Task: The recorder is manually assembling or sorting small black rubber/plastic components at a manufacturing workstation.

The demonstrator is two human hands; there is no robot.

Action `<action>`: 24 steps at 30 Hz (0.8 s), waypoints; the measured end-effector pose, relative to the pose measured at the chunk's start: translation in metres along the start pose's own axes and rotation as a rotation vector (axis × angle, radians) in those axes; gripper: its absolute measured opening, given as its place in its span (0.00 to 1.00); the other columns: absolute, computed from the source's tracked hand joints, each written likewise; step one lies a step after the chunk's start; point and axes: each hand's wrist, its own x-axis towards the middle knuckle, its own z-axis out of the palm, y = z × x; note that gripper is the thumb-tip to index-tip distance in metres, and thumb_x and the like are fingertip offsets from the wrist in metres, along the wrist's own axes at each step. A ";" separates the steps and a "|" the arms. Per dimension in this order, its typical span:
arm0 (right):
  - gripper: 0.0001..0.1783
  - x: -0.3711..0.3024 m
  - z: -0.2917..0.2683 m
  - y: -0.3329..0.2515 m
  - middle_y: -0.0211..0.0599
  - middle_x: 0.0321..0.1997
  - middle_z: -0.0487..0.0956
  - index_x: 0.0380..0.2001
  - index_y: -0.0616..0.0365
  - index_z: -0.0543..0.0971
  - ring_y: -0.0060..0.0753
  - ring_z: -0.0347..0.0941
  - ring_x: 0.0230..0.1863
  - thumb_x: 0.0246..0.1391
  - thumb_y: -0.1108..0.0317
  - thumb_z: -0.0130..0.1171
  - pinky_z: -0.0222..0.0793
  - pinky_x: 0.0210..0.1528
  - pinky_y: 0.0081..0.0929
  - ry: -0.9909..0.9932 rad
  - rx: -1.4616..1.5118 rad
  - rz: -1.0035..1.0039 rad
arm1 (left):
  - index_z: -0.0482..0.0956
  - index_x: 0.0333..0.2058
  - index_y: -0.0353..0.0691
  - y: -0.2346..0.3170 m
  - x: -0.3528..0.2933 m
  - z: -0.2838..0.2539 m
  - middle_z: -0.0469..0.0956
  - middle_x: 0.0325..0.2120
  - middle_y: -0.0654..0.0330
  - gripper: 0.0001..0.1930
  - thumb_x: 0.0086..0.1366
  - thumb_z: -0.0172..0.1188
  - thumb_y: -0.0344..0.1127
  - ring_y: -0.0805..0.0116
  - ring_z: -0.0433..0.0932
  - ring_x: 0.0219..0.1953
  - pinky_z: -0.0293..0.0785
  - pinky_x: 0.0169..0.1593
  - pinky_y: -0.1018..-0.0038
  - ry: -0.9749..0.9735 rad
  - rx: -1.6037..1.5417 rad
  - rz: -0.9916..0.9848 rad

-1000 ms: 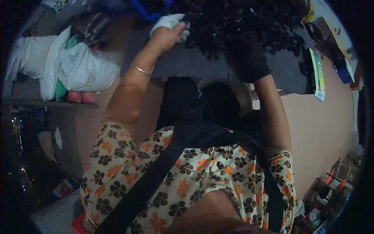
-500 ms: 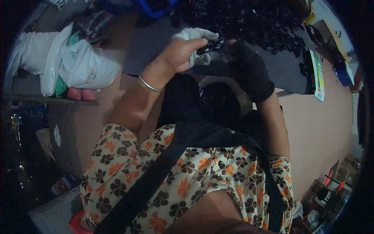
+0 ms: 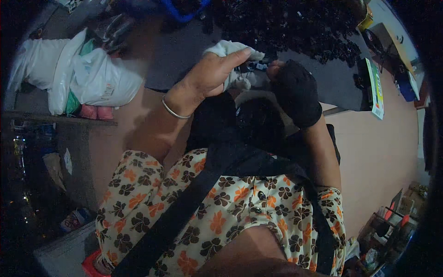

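Note:
My left hand, bare at the thumb, has white fabric over its fingers; whether that is a glove or a cloth I cannot tell. Its fingers close round a small black shiny part, held up over the near edge of the dark work surface. My right hand wears a black glove that leaves the fingertips bare. Those fingertips are curled and pinched at the right end of the same part. The part's exact kind is too small and dark to make out.
Beyond my hands, a heap of small black pieces covers the dark table cloth. White plastic bags stand at the left. A green and yellow box sits at the table's right edge. A blue rim shows at the far side.
The black part has tilted and lies more hidden between my hands. My left thumb has moved slightly up and right across the white fabric. My right hand has shifted a little, staying close to the part.

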 end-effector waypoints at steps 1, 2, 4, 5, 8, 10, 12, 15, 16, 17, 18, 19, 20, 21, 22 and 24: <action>0.14 -0.001 0.000 0.000 0.38 0.35 0.75 0.32 0.55 0.73 0.42 0.72 0.34 0.37 0.77 0.56 0.69 0.33 0.32 0.000 -0.001 0.000 | 0.72 0.40 0.30 0.002 -0.002 0.003 0.74 0.33 0.57 0.13 0.64 0.47 0.35 0.72 0.75 0.29 0.78 0.26 0.77 0.011 -0.007 -0.006; 0.13 -0.002 0.001 0.000 0.38 0.35 0.75 0.32 0.55 0.73 0.42 0.72 0.34 0.37 0.77 0.56 0.69 0.34 0.32 -0.030 -0.010 0.032 | 0.73 0.40 0.30 0.002 -0.003 0.004 0.74 0.33 0.57 0.13 0.64 0.48 0.36 0.73 0.75 0.29 0.78 0.28 0.78 0.023 -0.015 -0.013; 0.13 -0.002 0.002 -0.001 0.37 0.34 0.75 0.31 0.55 0.73 0.41 0.72 0.34 0.37 0.77 0.56 0.69 0.35 0.33 -0.061 -0.019 0.064 | 0.73 0.40 0.31 -0.004 -0.003 0.002 0.74 0.33 0.58 0.13 0.63 0.49 0.35 0.74 0.75 0.30 0.78 0.29 0.78 0.000 0.080 0.061; 0.13 0.001 0.000 -0.002 0.37 0.34 0.75 0.31 0.55 0.73 0.41 0.72 0.34 0.37 0.77 0.57 0.69 0.34 0.33 -0.027 -0.009 0.040 | 0.73 0.40 0.31 -0.003 -0.004 0.004 0.75 0.32 0.58 0.12 0.63 0.50 0.34 0.76 0.75 0.30 0.77 0.31 0.79 -0.023 0.177 0.137; 0.11 0.002 -0.001 -0.004 0.38 0.32 0.75 0.31 0.55 0.73 0.42 0.72 0.33 0.39 0.76 0.57 0.69 0.33 0.33 -0.027 -0.016 0.043 | 0.72 0.42 0.31 0.003 -0.009 0.014 0.76 0.31 0.59 0.12 0.61 0.51 0.30 0.76 0.74 0.30 0.76 0.34 0.79 0.047 0.259 0.112; 0.10 0.001 0.001 -0.004 0.39 0.31 0.76 0.31 0.55 0.73 0.42 0.72 0.32 0.41 0.75 0.57 0.69 0.33 0.32 -0.057 -0.032 0.067 | 0.71 0.44 0.30 -0.003 -0.009 0.004 0.75 0.34 0.56 0.13 0.61 0.51 0.29 0.72 0.75 0.34 0.76 0.36 0.76 0.052 0.303 0.149; 0.06 -0.007 0.010 -0.003 0.35 0.28 0.75 0.30 0.57 0.73 0.35 0.72 0.28 0.46 0.73 0.56 0.68 0.31 0.26 0.166 0.019 0.283 | 0.69 0.46 0.29 -0.004 -0.009 0.005 0.74 0.38 0.54 0.14 0.61 0.51 0.28 0.68 0.76 0.38 0.76 0.38 0.73 0.051 0.344 0.181; 0.04 -0.006 0.020 -0.003 0.30 0.24 0.74 0.30 0.58 0.72 0.24 0.70 0.25 0.50 0.71 0.53 0.66 0.29 0.22 0.002 0.438 0.736 | 0.70 0.45 0.30 -0.008 -0.015 0.017 0.74 0.40 0.53 0.14 0.60 0.50 0.26 0.67 0.75 0.42 0.75 0.42 0.74 0.141 0.337 0.160; 0.04 -0.006 0.021 -0.006 0.30 0.24 0.74 0.30 0.58 0.72 0.24 0.70 0.25 0.50 0.71 0.53 0.66 0.29 0.22 0.002 0.439 0.735 | 0.70 0.45 0.31 -0.013 -0.015 0.020 0.74 0.41 0.52 0.14 0.59 0.50 0.26 0.65 0.74 0.43 0.74 0.43 0.73 0.147 0.684 0.377; 0.04 -0.006 0.023 -0.010 0.28 0.24 0.73 0.31 0.59 0.72 0.21 0.69 0.25 0.50 0.71 0.52 0.66 0.29 0.21 0.009 0.735 0.855 | 0.71 0.45 0.33 -0.016 -0.013 0.022 0.74 0.42 0.50 0.14 0.59 0.51 0.25 0.62 0.74 0.45 0.72 0.45 0.72 0.150 1.028 0.595; 0.04 -0.006 0.024 -0.013 0.26 0.24 0.72 0.31 0.59 0.71 0.18 0.68 0.26 0.51 0.71 0.51 0.65 0.29 0.19 0.015 1.034 0.967 | 0.72 0.45 0.34 -0.018 -0.012 0.024 0.73 0.43 0.47 0.16 0.55 0.53 0.25 0.55 0.72 0.47 0.69 0.48 0.69 0.154 1.273 0.797; 0.04 -0.004 0.022 -0.016 0.26 0.24 0.72 0.31 0.59 0.71 0.18 0.68 0.26 0.51 0.71 0.51 0.65 0.29 0.19 0.011 1.036 0.966 | 0.72 0.45 0.34 -0.018 -0.013 0.027 0.73 0.43 0.47 0.16 0.55 0.53 0.25 0.55 0.72 0.47 0.69 0.48 0.69 0.158 1.274 0.796; 0.05 -0.001 0.016 -0.018 0.27 0.25 0.73 0.32 0.59 0.71 0.18 0.68 0.26 0.51 0.71 0.50 0.65 0.30 0.19 -0.048 1.026 1.006 | 0.73 0.43 0.36 -0.016 -0.016 0.034 0.74 0.41 0.49 0.16 0.53 0.54 0.26 0.53 0.73 0.45 0.71 0.45 0.68 0.184 1.310 0.702; 0.06 0.001 0.013 -0.018 0.27 0.26 0.73 0.33 0.59 0.71 0.18 0.68 0.27 0.51 0.70 0.50 0.65 0.31 0.18 -0.108 1.016 1.047 | 0.74 0.42 0.39 -0.014 -0.017 0.039 0.75 0.40 0.50 0.16 0.52 0.55 0.27 0.52 0.73 0.44 0.74 0.43 0.68 0.209 1.344 0.607; 0.06 -0.003 0.017 -0.017 0.27 0.26 0.73 0.33 0.59 0.71 0.18 0.68 0.27 0.51 0.70 0.50 0.65 0.31 0.18 -0.107 1.014 1.048 | 0.74 0.42 0.39 -0.011 -0.018 0.041 0.75 0.40 0.50 0.16 0.52 0.55 0.27 0.52 0.73 0.44 0.74 0.43 0.68 0.207 1.343 0.608; 0.08 -0.011 0.028 -0.015 0.27 0.27 0.72 0.34 0.59 0.72 0.18 0.67 0.28 0.50 0.70 0.50 0.64 0.32 0.17 0.089 1.109 0.897 | 0.74 0.42 0.40 -0.008 -0.019 0.043 0.75 0.39 0.49 0.17 0.51 0.56 0.27 0.52 0.72 0.46 0.73 0.45 0.67 0.145 1.248 0.622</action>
